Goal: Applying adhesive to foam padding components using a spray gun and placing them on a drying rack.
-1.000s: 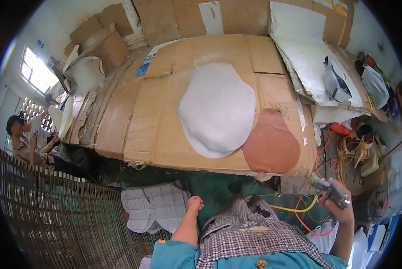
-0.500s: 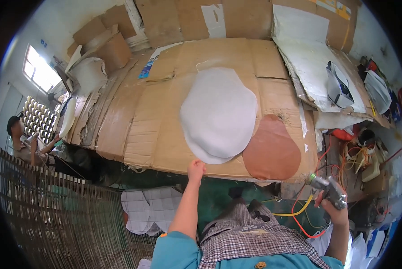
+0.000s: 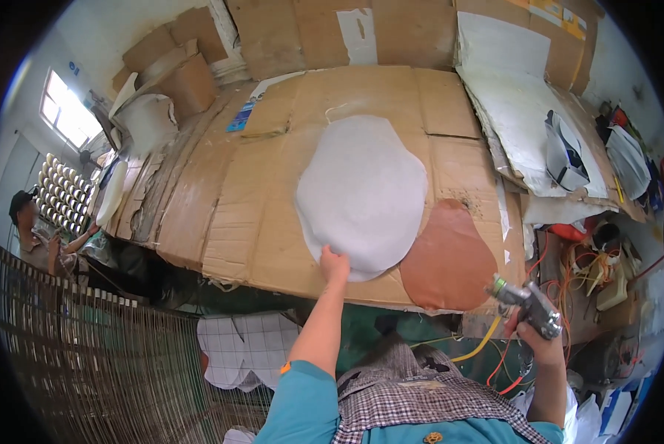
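A rounded pale-grey sheet lies on the cardboard-covered table in front of me; a curved line along its near part looks like a fold or a second layer. My left hand is over its near edge with the fingers curled together; whether they pinch the material is hidden. My right hand grips a silver spray gun with a green part at one end, held off the table's near right corner. Between the two hands, a brown pear-shaped leather-like piece lies flat beside the grey sheet.
Yellow hose and orange hose hang near the spray gun. A slatted rack stands at left, with pale grid-lined pieces beside it. A white-covered surface adjoins at right. Another person works at far left.
My left hand has moved forward from the grey sheet's near edge onto its surface. The spray gun has shifted slightly left. My view has tilted a little.
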Tool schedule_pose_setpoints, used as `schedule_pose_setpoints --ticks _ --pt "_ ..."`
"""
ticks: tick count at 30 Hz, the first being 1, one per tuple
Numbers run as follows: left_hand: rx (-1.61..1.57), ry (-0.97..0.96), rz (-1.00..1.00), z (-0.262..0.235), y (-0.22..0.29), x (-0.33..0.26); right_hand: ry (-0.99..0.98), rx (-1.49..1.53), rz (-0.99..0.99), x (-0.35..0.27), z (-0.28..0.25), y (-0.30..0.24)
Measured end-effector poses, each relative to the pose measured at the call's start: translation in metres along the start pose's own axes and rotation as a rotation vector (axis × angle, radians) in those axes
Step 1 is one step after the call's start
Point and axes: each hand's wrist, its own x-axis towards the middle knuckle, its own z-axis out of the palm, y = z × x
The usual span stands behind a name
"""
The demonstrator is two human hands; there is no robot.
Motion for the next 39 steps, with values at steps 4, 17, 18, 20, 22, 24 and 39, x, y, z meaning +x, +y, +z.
schedule_pose_setpoints --ticks 4,17,18,20,22,24,39 --pt "0.059 -0.003 -0.024 -0.004 0.011 -0.001 0.216 -0.092 -0.039 0.008 -0.012 -0.006" --pt "0.041 -0.035 0.022 -0.01 0.028 -0.002 0.263 -0.046 -0.05 0.032 -0.009 0.006" --pt "-0.013 -0.027 0.006 -0.01 0.03 -0.002 0.264 -0.044 -0.051 0.033 -0.009 0.007" --pt "-0.07 -0.008 -0.02 -0.007 0.024 0.0 0.281 -0.028 -0.077 0.033 -0.012 0.006" --pt "-0.548 -0.035 -0.218 0.003 0.017 0.007 0.206 0.012 -0.097 0.037 -0.005 0.007" --pt "-0.868 -0.072 -0.351 0.009 0.015 -0.001 0.065 0.043 -0.111 0.037 0.001 0.005" --pt "-1.321 -0.302 -0.524 0.004 0.036 -0.057 0.106 -0.056 -0.038 -0.004 -0.008 0.002"
